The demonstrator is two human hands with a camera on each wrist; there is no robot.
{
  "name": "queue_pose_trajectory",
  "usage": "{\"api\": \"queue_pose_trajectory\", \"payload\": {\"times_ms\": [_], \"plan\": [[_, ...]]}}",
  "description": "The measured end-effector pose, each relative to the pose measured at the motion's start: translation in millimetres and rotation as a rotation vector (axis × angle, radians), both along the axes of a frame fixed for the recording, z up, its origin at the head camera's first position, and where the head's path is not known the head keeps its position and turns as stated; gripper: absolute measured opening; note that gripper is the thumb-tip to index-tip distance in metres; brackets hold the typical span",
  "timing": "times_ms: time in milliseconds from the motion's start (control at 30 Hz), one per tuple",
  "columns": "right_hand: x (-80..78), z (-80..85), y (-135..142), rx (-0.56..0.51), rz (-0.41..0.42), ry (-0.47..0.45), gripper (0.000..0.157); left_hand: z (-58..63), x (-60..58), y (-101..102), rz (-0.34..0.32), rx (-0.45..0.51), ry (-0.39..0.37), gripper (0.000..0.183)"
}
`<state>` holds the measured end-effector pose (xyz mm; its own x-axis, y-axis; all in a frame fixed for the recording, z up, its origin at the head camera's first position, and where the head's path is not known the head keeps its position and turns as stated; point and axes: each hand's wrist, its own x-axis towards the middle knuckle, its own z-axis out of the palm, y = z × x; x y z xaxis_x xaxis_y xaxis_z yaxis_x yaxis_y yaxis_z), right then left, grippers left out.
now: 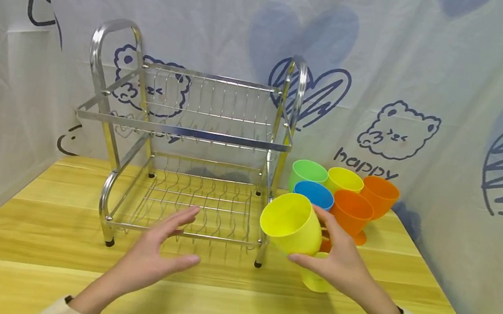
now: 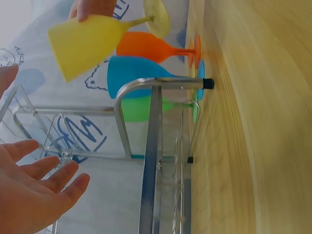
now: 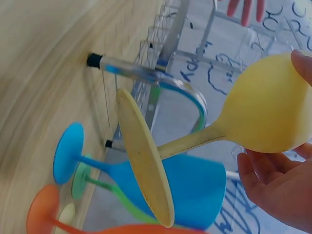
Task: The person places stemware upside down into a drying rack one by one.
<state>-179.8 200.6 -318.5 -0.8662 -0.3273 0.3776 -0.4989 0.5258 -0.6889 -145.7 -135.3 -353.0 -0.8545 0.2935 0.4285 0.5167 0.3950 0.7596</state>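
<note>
At the right of the frame, a blue goblet, a green goblet and an orange goblet stand close together, their broad feet likely keeping them steady on the wooden table; the metal rack fills the middle left; the yellow goblet, just right of centre, is off the table and tilted, mouth towards the upper left; the right hand grasps its bowl between thumb and fingers, presumably because that gives a surer hold than the thin stem; the left hand, lower left of centre, is empty, thumb and fingers spread apart.
</note>
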Motion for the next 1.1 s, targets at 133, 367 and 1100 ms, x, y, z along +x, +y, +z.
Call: {"api": "queue_pose_trajectory", "payload": {"times_ms": [133, 367, 1100], "plan": [[0.1, -1.7, -10.9, 0.054, 0.037, 0.007, 0.089, 0.2, 0.1, 8.5, -0.023, -0.011, 0.019, 0.08], [2.8, -4.4, -26.2, 0.178, 0.115, 0.032, 0.089, -0.2, 1.1, 23.8, -0.066, -0.007, -0.02, 0.086], [9.0, -9.4, -54.8, 0.405, 0.271, 0.168, 0.085, 0.5, -7.0, 44.5, -0.159, -0.032, 0.086, 0.079]]}}
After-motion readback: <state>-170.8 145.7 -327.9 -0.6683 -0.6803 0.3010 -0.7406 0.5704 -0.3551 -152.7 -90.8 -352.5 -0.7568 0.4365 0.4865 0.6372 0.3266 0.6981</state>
